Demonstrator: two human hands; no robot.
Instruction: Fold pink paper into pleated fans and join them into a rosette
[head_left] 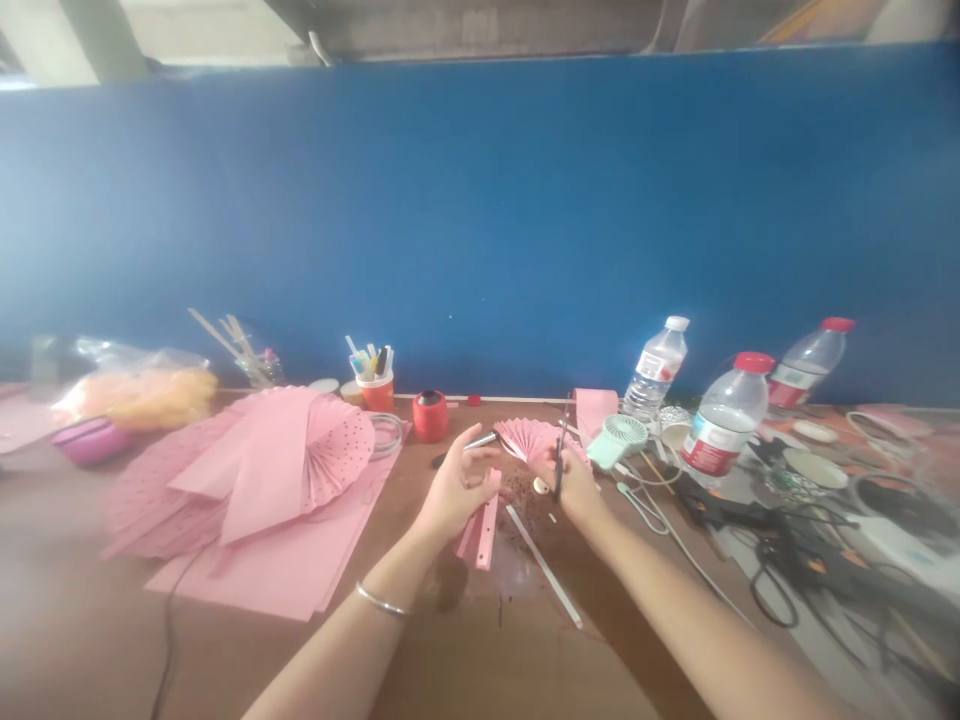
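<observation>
My left hand (454, 490) is closed around a narrow folded strip of pink paper (489, 525) with small dark holes along it. In my right hand (581, 492) is a pair of scissors (559, 462), dark-handled, its blades pointing up and away from the strip. Just beyond my hands a pleated pink paper fan (529, 438) is spread out, partly hidden by my right hand. A thin white stick (546, 570) lies between my forearms, with small dark scraps scattered around its upper end. Behind my left fingers a dark and silver tool (486, 440) is partly covered.
Pink pleated fans and paper sheets (262, 480) are piled at left, near a plastic bag (142, 385). A pen cup (376, 392) and red round container (430, 418) stand at the back. At right are a mint handheld fan (619, 440), water bottles (727, 420) and tangled cables (780, 570).
</observation>
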